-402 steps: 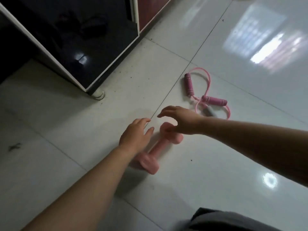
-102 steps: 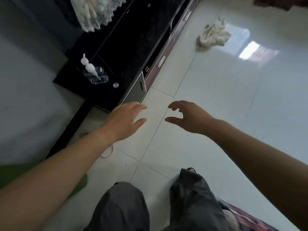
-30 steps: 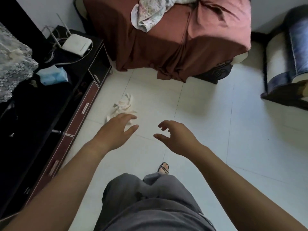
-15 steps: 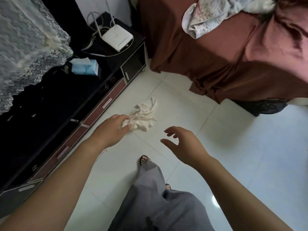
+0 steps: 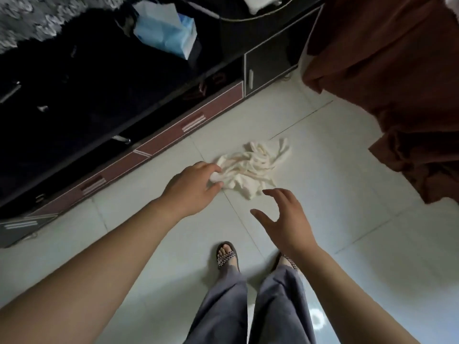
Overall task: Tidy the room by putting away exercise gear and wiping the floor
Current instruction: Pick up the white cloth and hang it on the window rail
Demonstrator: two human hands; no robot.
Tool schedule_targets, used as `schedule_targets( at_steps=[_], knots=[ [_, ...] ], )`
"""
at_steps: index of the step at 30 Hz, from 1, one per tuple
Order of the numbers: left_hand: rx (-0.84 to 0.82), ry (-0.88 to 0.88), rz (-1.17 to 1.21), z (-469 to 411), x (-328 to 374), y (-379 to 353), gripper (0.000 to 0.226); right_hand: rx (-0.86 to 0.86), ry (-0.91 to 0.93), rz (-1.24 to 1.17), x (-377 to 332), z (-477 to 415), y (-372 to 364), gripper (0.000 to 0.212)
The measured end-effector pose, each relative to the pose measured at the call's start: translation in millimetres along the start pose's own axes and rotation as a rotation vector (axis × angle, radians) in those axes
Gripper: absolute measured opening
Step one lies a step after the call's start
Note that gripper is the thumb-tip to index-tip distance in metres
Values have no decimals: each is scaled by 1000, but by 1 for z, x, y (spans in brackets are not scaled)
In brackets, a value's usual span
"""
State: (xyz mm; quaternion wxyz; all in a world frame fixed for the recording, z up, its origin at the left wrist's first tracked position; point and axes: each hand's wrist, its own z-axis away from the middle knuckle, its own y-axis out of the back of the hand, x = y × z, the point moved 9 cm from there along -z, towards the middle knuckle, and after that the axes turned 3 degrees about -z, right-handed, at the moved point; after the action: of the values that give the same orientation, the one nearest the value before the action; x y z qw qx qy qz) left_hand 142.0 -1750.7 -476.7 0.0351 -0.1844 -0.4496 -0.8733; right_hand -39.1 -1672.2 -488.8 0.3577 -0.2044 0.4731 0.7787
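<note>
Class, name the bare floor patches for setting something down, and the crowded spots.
Bare tile: between the cloth and the bedspread; also between the cabinet drawers and the left forearm. Crowded: around the cloth, left hand and right hand.

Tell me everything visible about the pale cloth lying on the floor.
The cloth is cream-white soft fabric, faintly yellow-streaked, crumpled into a loose heap of folds. It lies on the pale tiled floor across a tile joint, near the dark cabinet. The left hand overlaps its left edge; real contact cannot be told. The right hand is apart, open.
</note>
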Motion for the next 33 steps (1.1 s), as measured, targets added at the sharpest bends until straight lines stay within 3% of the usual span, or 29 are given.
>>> schedule_targets(
  at_steps=[12, 17, 20, 23, 25, 27, 30, 33],
  knots=[
    [74, 114, 26, -208, -129, -225, 41, -52, 45, 144, 187, -249, -175, 65],
    [186, 158, 139, -253, -167, -289, 41, 48, 29, 177, 238, -332, -205, 82],
    [203, 120, 166, -256, -181, -315, 52, 90, 30, 147, 248, -364, -224, 88],
    [171, 117, 159, -243, -189, -331, 49, 69, 73, 170, 250, -376, -246, 51],
    [151, 104, 150, -227, -183, -331, 61, 80, 107, 186, 247, -364, -250, 24],
    [129, 94, 161, -208, -171, -322, 66, 103, 139, 155, 236, -340, -241, 16],
    [112, 92, 205, -176, -145, -289, 51, 121, 191, 81, 204, -286, -208, 12],
    [84, 66, 274, -137, -107, -242, 57, 136, 185, 14, 166, -219, -158, 9]
  ],
)
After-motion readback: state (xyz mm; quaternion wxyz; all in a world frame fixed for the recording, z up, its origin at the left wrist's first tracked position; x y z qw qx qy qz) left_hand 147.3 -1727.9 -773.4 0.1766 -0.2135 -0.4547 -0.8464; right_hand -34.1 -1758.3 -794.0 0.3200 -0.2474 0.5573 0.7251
